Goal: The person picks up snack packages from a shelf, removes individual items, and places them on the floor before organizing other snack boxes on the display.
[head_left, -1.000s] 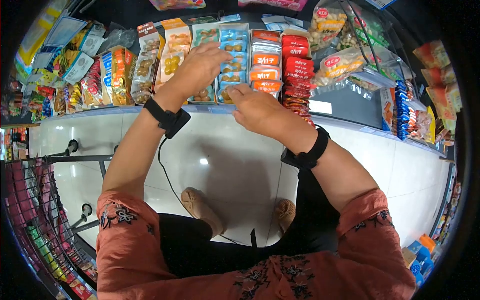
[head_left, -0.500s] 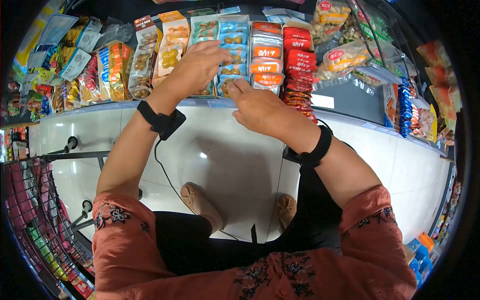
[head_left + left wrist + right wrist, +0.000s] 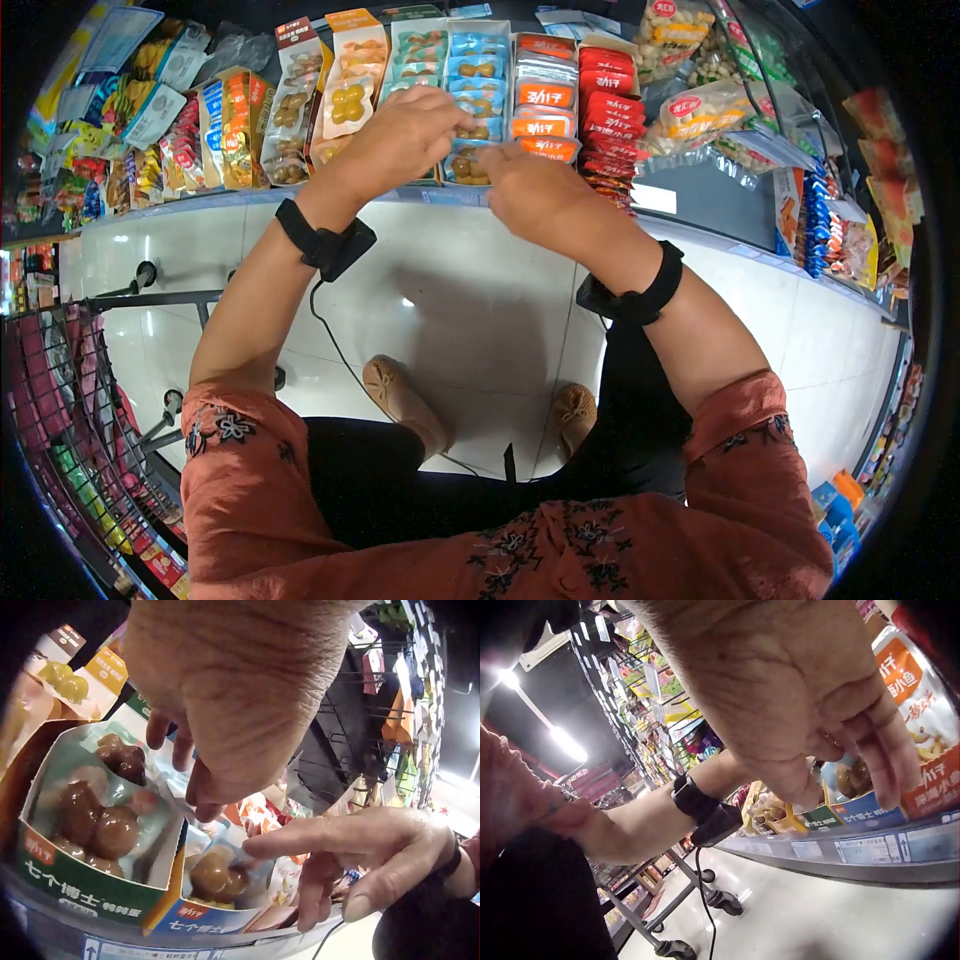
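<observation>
A blue box (image 3: pixel 199 922) holds a row of blue packets (image 3: pixel 478 70) of brown eggs, probably quail eggs. My left hand (image 3: pixel 400 140) reaches over the green box (image 3: pixel 82 896) beside it, its fingertips down among the blue packets; I cannot tell whether they pinch one. From the other side comes my right hand (image 3: pixel 545 200). Its index finger stretches to the front blue packet (image 3: pixel 217 877) with the tip right at it, while the thumb stands apart below. In the right wrist view, this hand covers part of the blue box.
Boxes of silver-and-orange packets (image 3: pixel 545 95) and red packets (image 3: pixel 607 110) stand to the right, with bags of nuts (image 3: pixel 690 115) beyond. An orange box (image 3: pixel 350 70) stands left of the green one. At the far left is a wire cart (image 3: pixel 85 430). Price labels line the shelf edge (image 3: pixel 817 851).
The head view has shifted slightly, so the boxes appear farther right. My right hand has moved a little right and up in view; my left hand stays over the same boxes.
</observation>
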{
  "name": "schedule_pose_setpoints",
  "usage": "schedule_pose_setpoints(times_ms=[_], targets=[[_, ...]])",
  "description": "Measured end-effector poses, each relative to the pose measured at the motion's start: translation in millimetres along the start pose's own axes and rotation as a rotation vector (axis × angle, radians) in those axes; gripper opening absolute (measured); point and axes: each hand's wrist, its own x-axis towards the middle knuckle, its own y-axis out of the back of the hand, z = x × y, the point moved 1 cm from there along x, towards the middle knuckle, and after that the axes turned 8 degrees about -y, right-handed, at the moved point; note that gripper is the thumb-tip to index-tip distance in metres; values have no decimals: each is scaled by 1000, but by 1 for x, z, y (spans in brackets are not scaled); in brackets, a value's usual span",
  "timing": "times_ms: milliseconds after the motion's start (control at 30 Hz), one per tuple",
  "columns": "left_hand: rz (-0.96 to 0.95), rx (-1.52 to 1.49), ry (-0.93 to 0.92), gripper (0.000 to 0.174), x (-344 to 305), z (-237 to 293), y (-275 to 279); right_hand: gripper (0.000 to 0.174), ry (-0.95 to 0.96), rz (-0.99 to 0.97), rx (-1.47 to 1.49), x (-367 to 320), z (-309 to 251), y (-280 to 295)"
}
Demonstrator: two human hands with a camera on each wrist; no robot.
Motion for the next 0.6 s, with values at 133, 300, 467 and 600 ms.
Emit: schedule_pose_setpoints(times_ms=[133,300,467,600], targets=[[-39,65,-12,19,-5,5,-7,25,-35,36,9,7,6,1],[-60,84,7,13,-10,14,-8,20,-41,43,30,13,6,-4],[58,-10,-30,13,-6,4,5,16,24,225,100,18,9,-8],[96,-244,215,16,3,3,25,13,23,399,221,25,11,8]])
